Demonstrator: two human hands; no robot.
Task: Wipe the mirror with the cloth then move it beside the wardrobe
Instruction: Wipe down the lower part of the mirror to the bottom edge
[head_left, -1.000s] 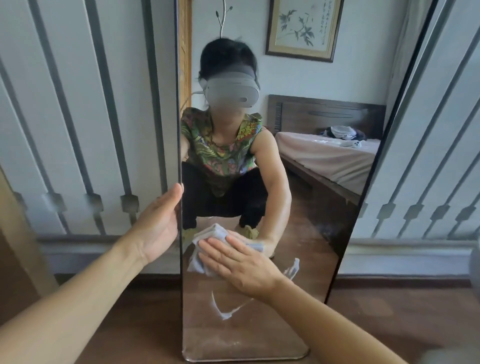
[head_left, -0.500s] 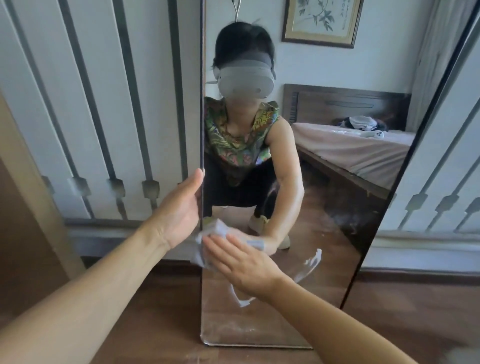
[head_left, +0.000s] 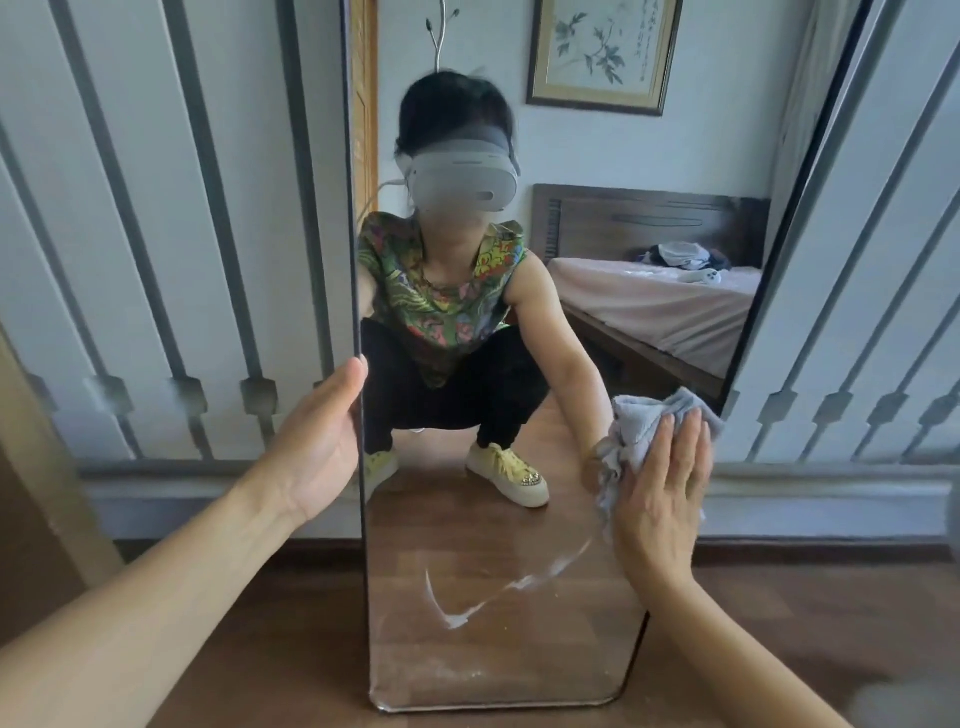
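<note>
A tall frameless mirror (head_left: 519, 639) stands on the wooden floor and leans against a panelled surface. My left hand (head_left: 319, 441) grips its left edge at about mid height, thumb on the front. My right hand (head_left: 660, 499) lies flat, fingers up, pressing a crumpled light grey cloth (head_left: 628, 431) onto the glass near the mirror's right edge. A white curved smear (head_left: 498, 592) marks the lower part of the glass, below and left of the cloth. The mirror reflects a crouching person and a bed.
White panels with grey vertical strips (head_left: 156, 234) run behind the mirror on both sides, above a grey skirting (head_left: 805, 493). A pale wooden post (head_left: 47, 467) stands at the left. Brown wooden floor (head_left: 779, 623) spreads in front.
My right hand has swept the cloth from the mirror's left side to its right edge. The left hand kept its hold on the left edge. The view shifted slightly.
</note>
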